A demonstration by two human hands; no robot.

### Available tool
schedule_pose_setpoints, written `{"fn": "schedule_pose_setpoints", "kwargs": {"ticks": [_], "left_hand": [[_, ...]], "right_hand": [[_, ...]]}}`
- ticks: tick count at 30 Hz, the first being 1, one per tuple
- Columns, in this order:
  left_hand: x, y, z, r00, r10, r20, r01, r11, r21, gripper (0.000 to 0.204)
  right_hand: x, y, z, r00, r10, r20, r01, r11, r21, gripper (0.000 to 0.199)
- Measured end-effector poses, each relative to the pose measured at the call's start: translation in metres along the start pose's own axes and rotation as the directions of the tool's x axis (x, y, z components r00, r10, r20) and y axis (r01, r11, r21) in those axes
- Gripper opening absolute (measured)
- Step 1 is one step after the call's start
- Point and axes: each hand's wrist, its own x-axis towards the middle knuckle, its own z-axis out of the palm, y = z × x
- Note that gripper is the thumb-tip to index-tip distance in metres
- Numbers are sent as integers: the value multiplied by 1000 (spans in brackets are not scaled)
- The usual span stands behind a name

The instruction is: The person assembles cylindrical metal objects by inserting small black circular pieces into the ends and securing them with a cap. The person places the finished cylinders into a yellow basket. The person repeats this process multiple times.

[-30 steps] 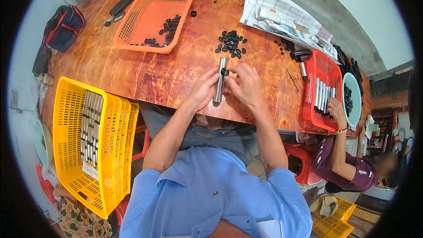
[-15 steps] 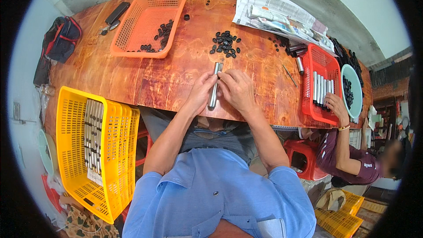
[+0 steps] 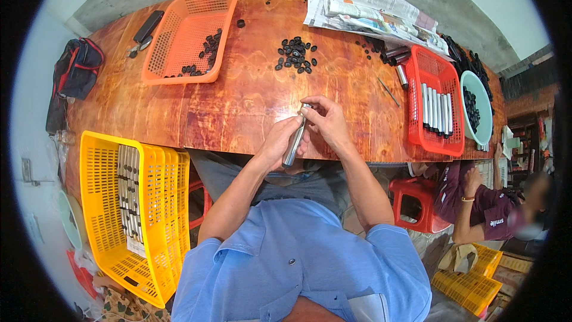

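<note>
A shiny metal tube (image 3: 292, 148) is held over the table's near edge, its far end leaning to the right. My left hand (image 3: 282, 138) is closed around its middle, with the thumb along the top. My right hand (image 3: 329, 123) pinches the tube's far end between thumb and fingers; whether a small part sits under them is hidden. Beyond my hands lies a loose pile of small black oval caps (image 3: 296, 55) on the wooden table (image 3: 238, 110).
An orange basket (image 3: 189, 15) with black caps stands at the far left. To the right are a red basket (image 3: 419, 134) of metal tubes, a green bowl (image 3: 486, 104) and newspapers (image 3: 372, 6). Yellow crates (image 3: 156, 203) stand at left. A co-worker (image 3: 476, 203) sits at right.
The tube has tilted, and its near end has come closer to me. My right hand has shifted to its far end. The co-worker's hand has withdrawn from the red basket.
</note>
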Motion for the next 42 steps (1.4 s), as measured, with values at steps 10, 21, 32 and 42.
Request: {"fn": "schedule_pose_setpoints", "kwargs": {"ticks": [10,21,32,42], "left_hand": [[0,-6,-4,999,32,-14,-29,988,154,39],[0,-6,-1,999,-40,0,40,998,-51,43],[-8,-1,1,999,-23,42,24,1000,-9,33],[-4,-5,3,993,102,50,-110,977,184,32]], "right_hand": [[-3,6,-2,1000,7,4,-7,997,-82,29],[-5,3,-1,1000,-11,-9,11,1000,-11,28],[-9,-5,-2,1000,10,15,-9,999,-51,29],[-11,-15,-11,999,1,46,-6,994,110,29]]}}
